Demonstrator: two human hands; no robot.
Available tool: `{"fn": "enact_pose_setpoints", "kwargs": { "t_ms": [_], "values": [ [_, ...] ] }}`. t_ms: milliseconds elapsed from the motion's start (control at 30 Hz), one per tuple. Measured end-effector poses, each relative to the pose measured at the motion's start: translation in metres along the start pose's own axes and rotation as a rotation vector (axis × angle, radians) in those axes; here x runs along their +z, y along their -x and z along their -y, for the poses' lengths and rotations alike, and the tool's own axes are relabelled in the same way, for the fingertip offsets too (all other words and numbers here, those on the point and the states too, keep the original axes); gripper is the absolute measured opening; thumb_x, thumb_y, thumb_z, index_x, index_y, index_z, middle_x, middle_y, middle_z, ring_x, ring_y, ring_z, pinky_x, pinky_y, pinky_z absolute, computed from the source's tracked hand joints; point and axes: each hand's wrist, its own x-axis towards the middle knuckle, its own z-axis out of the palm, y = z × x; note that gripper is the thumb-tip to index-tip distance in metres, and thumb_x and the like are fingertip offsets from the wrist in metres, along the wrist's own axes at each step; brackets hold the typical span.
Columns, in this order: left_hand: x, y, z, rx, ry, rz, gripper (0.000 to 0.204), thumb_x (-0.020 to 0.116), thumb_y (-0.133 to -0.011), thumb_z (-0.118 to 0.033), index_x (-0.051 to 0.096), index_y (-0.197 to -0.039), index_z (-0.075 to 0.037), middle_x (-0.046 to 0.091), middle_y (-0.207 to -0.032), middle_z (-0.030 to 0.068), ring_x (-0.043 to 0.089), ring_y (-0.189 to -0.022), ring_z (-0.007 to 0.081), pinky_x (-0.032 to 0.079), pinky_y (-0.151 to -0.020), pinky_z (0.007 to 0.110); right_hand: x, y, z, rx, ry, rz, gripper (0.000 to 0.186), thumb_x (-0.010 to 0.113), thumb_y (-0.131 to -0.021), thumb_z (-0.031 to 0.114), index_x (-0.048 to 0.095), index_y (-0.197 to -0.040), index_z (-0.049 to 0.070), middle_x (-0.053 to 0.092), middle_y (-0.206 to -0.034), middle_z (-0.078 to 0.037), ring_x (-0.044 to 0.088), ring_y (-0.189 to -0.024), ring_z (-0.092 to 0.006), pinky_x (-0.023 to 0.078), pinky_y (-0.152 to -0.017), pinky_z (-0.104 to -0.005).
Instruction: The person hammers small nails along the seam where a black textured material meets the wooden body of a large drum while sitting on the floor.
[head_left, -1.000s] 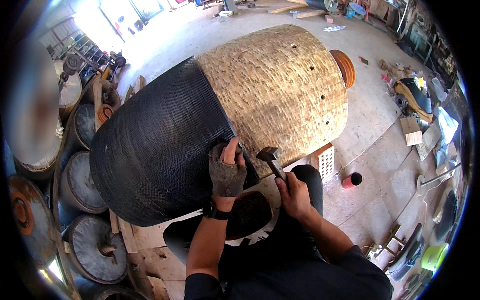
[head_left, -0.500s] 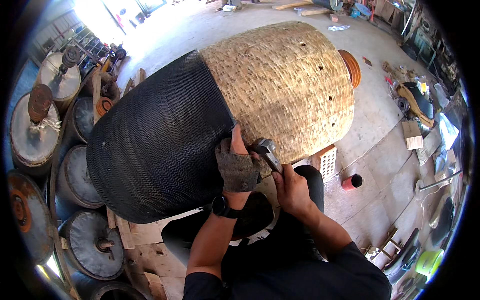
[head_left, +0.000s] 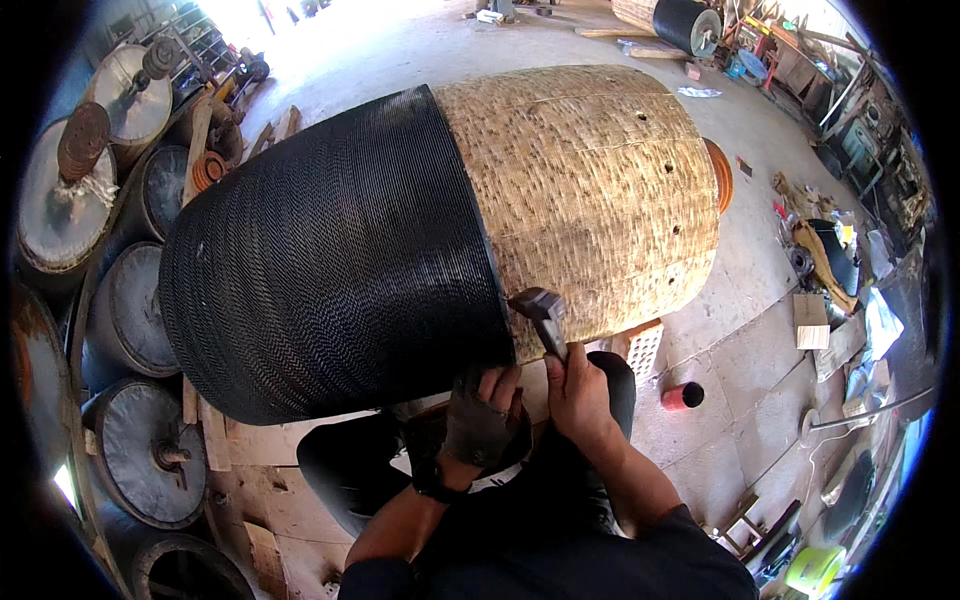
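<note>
Across my lap's front lies a large drum, its left part wrapped in a black ridged covering and its right part a tan, pitted surface with several small holes. In my right hand is a hammer, gripped by its handle. The hammer's head is at the drum's near side, close to the black covering's edge. My left hand, in a dark fingerless glove, is below that edge at the drum's underside. Its fingers are curled in; whatever they hold, if anything, is hidden.
Several metal-ended rollers stand along the left. A perforated brick sits by the drum's right underside, with a red can on the floor beyond. Scraps and tools line the right side. Another black roller lies at the back right.
My left hand has dropped from the covering's edge, where its thumb pointed up, to below the drum, fingers now curled. My right hand keeps the hammer near the edge. The view has shifted slightly.
</note>
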Motion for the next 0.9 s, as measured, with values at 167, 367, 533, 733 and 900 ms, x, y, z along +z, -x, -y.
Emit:
{"fn": "enact_pose_setpoints", "kwargs": {
  "t_ms": [167,367,533,733,900],
  "values": [
    [0.025,0.052,0.015,0.017,-0.171,0.236,0.032,0.062,-0.090,-0.020,0.064,-0.117,-0.004,0.061,-0.116,0.0162,0.059,-0.106,0.0338,0.050,-0.089,0.048,0.003,0.004,-0.004,-0.142,-0.428,-0.239,0.016,0.053,-0.098,0.013,0.054,-0.103,-0.003,0.062,-0.075,-0.021,0.064,-0.066,-0.0403,0.049,-0.059,-0.0438],
    [0.038,0.072,0.026,0.059,-0.233,0.548,0.041,0.062,-0.089,-0.022,0.062,-0.126,-0.004,0.059,-0.130,0.0190,0.057,-0.118,0.0331,0.046,-0.100,0.045,0.014,0.007,-0.007,-0.030,-0.134,-0.062,0.020,0.055,-0.097,0.013,0.050,-0.106,-0.004,0.059,-0.071,-0.023,0.062,-0.062,-0.0445,0.046,-0.052,-0.0439],
    [0.028,0.062,0.014,0.102,-0.323,0.570,0.041,0.059,-0.090,-0.022,0.063,-0.125,-0.003,0.060,-0.132,0.0190,0.058,-0.118,0.0324,0.047,-0.099,0.044,0.013,0.012,-0.001,-0.284,-0.594,-0.323,0.027,0.041,-0.103,0.024,0.051,-0.101,-0.002,0.051,-0.065,-0.003,0.044,-0.053,-0.0107,0.037,-0.051,-0.0263],
    [0.029,0.056,0.004,-0.062,-0.318,0.549,0.040,0.054,-0.093,-0.022,0.061,-0.126,0.001,0.061,-0.129,0.0212,0.059,-0.115,0.0339,0.050,-0.095,0.044,0.011,0.006,0.002,0.065,-0.071,-0.023,0.016,0.053,-0.100,0.013,0.053,-0.102,-0.003,0.058,-0.070,-0.018,0.060,-0.063,-0.0316,0.048,-0.057,-0.0398],
    [0.027,0.070,0.013,-0.027,-0.306,0.384,0.038,0.051,-0.095,-0.018,0.061,-0.125,0.003,0.062,-0.124,0.0245,0.062,-0.108,0.0368,0.052,-0.087,0.046,0.018,0.008,0.002,-0.334,-0.478,-0.401,0.023,0.042,-0.102,0.019,0.053,-0.096,-0.001,0.051,-0.074,-0.004,0.045,-0.056,-0.0139,0.037,-0.050,-0.0271]
  ]
}}
